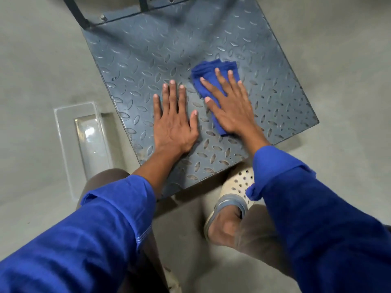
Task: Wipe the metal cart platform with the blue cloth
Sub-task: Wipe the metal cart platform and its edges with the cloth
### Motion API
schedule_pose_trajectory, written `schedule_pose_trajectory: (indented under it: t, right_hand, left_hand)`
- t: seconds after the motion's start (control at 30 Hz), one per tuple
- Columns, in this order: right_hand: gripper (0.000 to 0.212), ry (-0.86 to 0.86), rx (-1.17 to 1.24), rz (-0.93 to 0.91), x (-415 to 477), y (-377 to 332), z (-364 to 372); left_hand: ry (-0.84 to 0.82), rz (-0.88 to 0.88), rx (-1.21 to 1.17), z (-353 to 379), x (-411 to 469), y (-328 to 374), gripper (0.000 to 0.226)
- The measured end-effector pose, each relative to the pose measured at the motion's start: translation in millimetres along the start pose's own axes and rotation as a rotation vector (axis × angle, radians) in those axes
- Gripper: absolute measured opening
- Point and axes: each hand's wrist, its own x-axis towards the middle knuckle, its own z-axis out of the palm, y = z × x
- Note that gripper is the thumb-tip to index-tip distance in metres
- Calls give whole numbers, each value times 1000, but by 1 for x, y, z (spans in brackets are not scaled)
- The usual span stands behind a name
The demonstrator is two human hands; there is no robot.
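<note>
1. Looks like a workshop or utility area: bare grey concrete floor [42, 60].
2. Diamond-plate metal cart platform [148, 60] with a bolted dark frame [80, 15].
3. Recessed floor fixture [84, 140] alongside.

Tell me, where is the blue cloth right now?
In the head view, the blue cloth lies on the metal cart platform, pressed flat under the right hand, just right of the left hand.

Matt grey metal platform [148, 66] embossed with raised tread lozenges; fuzzy blue cloth [213, 70]; floor [38, 60] seemingly smooth concrete.
</note>
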Motion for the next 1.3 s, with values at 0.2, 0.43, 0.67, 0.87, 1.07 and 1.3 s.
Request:
schedule_pose_trajectory:
  t: [0.2,0.43,0.67,0.87,1.07,1.3]
  right_hand:
    - [60,85,9,368,17,23,-14]
    - [60,128,3,297,37,48,-19]
    - [55,53,-13,-70,34,28,-7]
    - [62,160,12,455,67,67,-26]
    - [57,86,-39,-16,62,46,-14]
    - [59,141,10,307,63,28,-18]
  left_hand:
    - [-9,-22,8,-3,20,5,85]
    - [-11,-31,3,-4,57,12,76]
    - [21,-49,13,-1,74,18,72]
    - [32,-43,11,0,74,19,71]
    - [40,-51,-3,0,74,19,70]
    - [41,-47,4,0,75,19,71]
